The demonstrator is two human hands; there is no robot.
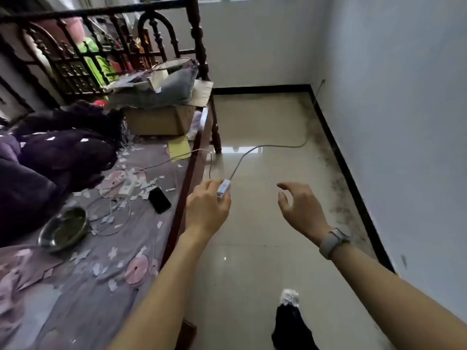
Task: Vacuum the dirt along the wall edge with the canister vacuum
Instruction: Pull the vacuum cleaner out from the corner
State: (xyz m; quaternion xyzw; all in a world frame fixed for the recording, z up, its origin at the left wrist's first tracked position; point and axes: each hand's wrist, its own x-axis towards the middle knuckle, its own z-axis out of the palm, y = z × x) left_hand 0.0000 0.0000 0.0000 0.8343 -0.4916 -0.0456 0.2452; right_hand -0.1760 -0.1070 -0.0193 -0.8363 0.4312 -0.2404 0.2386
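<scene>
My left hand (207, 208) grips a small white power strip (224, 187) above the floor beside the bed. Its grey cable (262, 146) runs across the tiles to the right wall and climbs toward a wall socket (323, 82). My right hand (299, 207) hovers to the right of the strip, fingers loosely curved, holding nothing; a watch is on its wrist. Dark dirt (338, 188) lies on the beige tiles along the black skirting (353, 183) of the right wall. No canister vacuum is in view.
A bed (151, 236) with a dark wooden frame stands at the left, strewn with paper scraps, a metal bowl (64, 228), a black phone (159, 199), cables and a cardboard box (159, 120). A black-and-white object (290, 322) sits low on the floor.
</scene>
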